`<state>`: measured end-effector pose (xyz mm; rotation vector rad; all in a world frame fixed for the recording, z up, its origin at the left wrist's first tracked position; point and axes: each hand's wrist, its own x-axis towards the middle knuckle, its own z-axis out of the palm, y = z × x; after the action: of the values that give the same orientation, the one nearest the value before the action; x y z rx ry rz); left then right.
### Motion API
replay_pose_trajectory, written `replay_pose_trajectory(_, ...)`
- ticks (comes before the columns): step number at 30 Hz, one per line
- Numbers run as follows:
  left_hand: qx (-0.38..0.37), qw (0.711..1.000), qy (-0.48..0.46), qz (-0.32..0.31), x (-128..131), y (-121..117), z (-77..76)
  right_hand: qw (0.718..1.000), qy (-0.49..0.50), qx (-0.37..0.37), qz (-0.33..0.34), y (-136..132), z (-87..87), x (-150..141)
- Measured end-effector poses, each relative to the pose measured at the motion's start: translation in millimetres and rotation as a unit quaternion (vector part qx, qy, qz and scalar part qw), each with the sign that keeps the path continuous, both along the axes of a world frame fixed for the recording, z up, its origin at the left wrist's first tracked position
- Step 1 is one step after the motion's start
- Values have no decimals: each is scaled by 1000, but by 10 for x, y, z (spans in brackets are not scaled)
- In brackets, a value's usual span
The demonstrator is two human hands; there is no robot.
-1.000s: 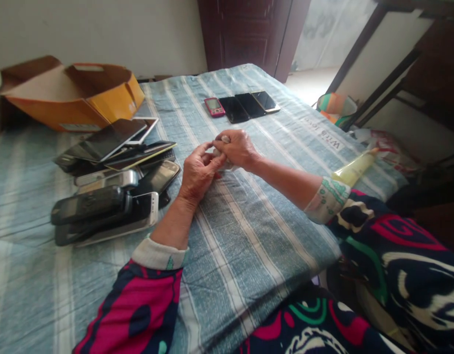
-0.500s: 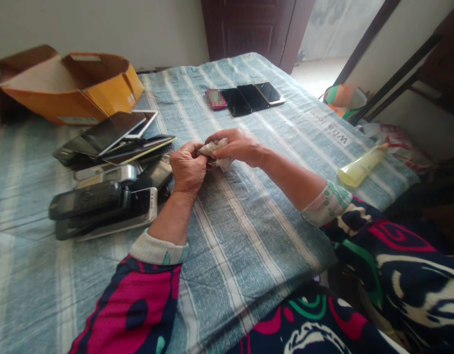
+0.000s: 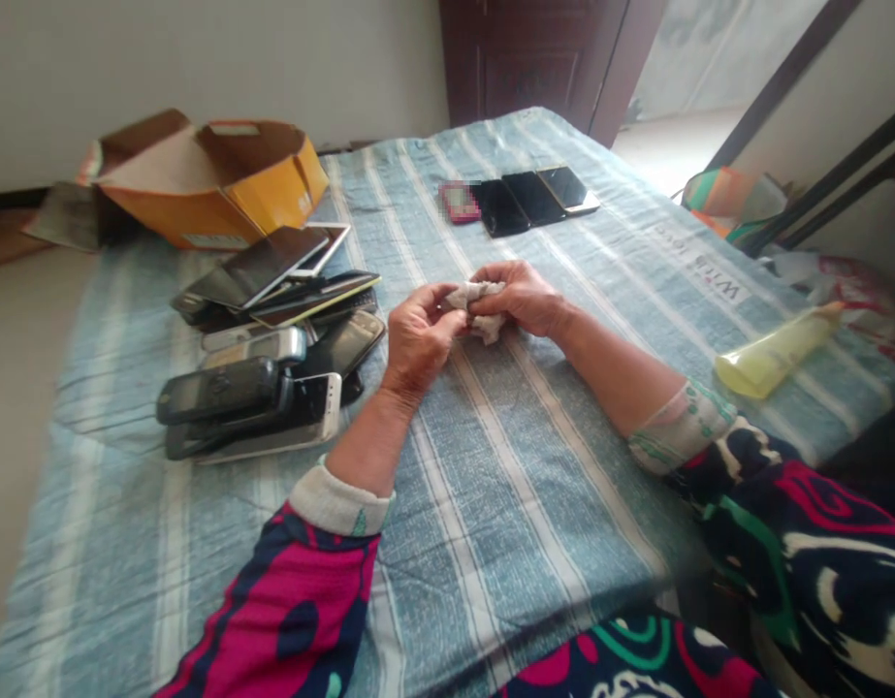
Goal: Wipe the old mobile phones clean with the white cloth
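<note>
Above the middle of the striped cloth, my left hand (image 3: 420,337) and my right hand (image 3: 524,297) are close together. Both are closed on a crumpled white tissue (image 3: 489,328), which shows between the thumbs and fingers and hangs a little below my right fingers. Whether the hands hold anything else inside the tissue is hidden. To the left of my left hand lies a heap of used mobile phones (image 3: 218,390), some slab-like and some with keypads. Beyond my hands a row of dark-screened phones (image 3: 532,199) lies flat, with a small pink item (image 3: 462,204) at its left end.
An open orange cardboard box (image 3: 272,199) stands at the back left, behind the heap. A yellowish translucent tube (image 3: 771,354) lies near the right edge of the table, which is covered by a blue striped cloth (image 3: 505,456). Plastic bags (image 3: 854,291) sit beyond that edge.
The view has swung left, so everything appears further right. My hands stay together on the tissue, with a slight shift of the fingers. The phones and box have not moved.
</note>
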<state>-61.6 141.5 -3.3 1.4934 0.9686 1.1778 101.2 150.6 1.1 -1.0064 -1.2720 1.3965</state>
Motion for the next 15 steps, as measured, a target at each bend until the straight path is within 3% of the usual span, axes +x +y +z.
replay_pose_trajectory(6, 40, 990, 128, 52, -96, 15, -70, 994, 3, -29, -106, 42, -28, 25)
replay_pose_trajectory(15, 111, 962, 243, 51, -157, -61, -95, 994, -1, -51, -101, 4, -34, 1)
